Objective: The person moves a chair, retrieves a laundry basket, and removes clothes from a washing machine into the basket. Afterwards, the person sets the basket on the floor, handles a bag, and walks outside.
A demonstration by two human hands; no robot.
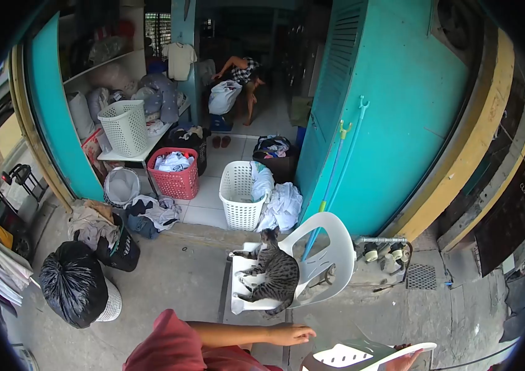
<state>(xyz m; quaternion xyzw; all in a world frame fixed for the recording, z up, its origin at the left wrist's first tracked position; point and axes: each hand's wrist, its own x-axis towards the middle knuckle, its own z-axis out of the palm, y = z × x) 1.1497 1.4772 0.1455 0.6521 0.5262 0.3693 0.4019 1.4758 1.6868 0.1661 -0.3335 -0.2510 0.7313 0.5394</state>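
My left hand [291, 334] is open above the ground at the lower middle, its fingers loosely stretched to the right, left of a white plastic chair [370, 362]. At the bottom right my right hand [403, 360] is closed on the rim of this chair, partly hidden by it. Just ahead, a striped grey cat [273, 275] lies on the seat of a second white plastic chair [330, 247]. My left forearm comes out of a red sleeve.
A person [247, 71] bends down inside the doorway beside a full white bag. Laundry baskets, red [176, 179] and white [234, 198], stand at the threshold with clothes heaped near them. A black bag [73, 284] sits at left; poles [336, 167] lean on the teal door [392, 117].
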